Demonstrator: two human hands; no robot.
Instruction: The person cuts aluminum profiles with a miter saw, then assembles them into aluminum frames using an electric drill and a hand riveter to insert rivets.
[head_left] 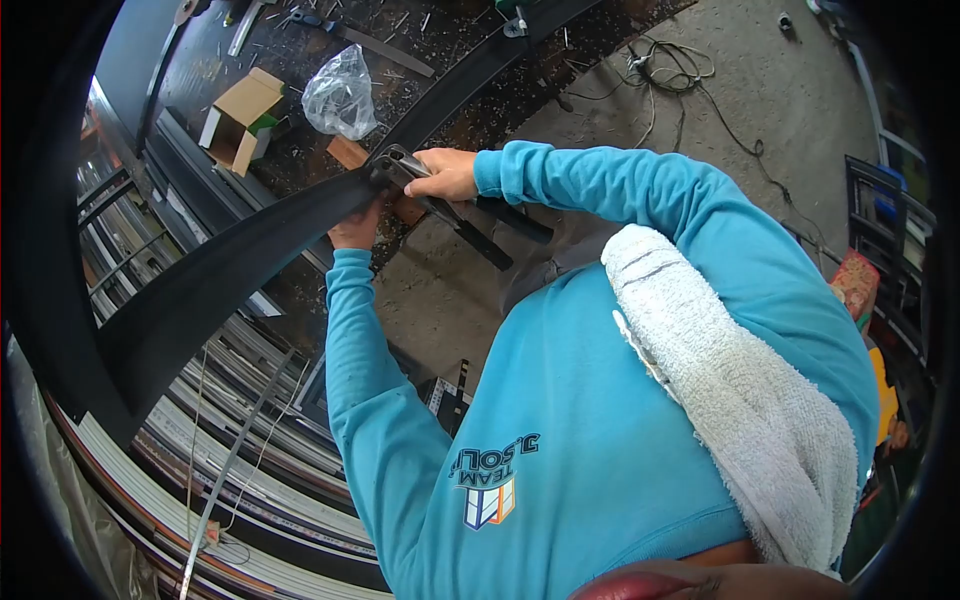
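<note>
**Both hands working at the end of a dark metal bar**

The left hand [355, 228] is gripping the dark metal bar [230, 275] from beneath, near its end. The right hand [445, 173] is pressing a black-handled tool [470, 222] against that end. Just beyond the hands, a plastic bag [340, 95] and a cardboard box [240, 118] are lying on the littered table [300, 160].

Left hand [356, 228] mostly hidden behind the dark profile [230, 270], its fingers unseen, profile's near end lost in the black lens rim at left, metal tool [400, 165] partly covered by the right hand [445, 173], small bits on the far bench [300, 40] too small to tell
</note>
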